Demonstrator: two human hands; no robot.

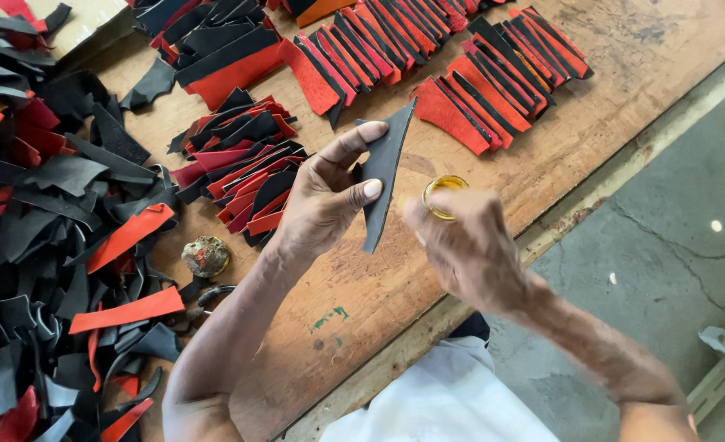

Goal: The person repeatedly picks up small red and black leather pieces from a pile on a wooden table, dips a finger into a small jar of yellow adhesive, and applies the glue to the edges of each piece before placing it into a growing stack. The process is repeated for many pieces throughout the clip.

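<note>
A dark tapered leather piece [383,176] was pinched by the left hand [323,200], above the wooden table [379,286]. At three o'clock, a small glue-filled container [443,196] was gripped by the blurred right hand [465,245]. Adhesive would best be spread thinly along the edge.

We see single head view, looking steeply down, close over scuffed wooden plank worktable [624,74]; right edge perhaps floor.

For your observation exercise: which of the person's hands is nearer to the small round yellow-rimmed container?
Right. The right hand is at the yellow-rimmed container, fingers touching it; the left hand is off to its side, holding a black leather piece.
</note>
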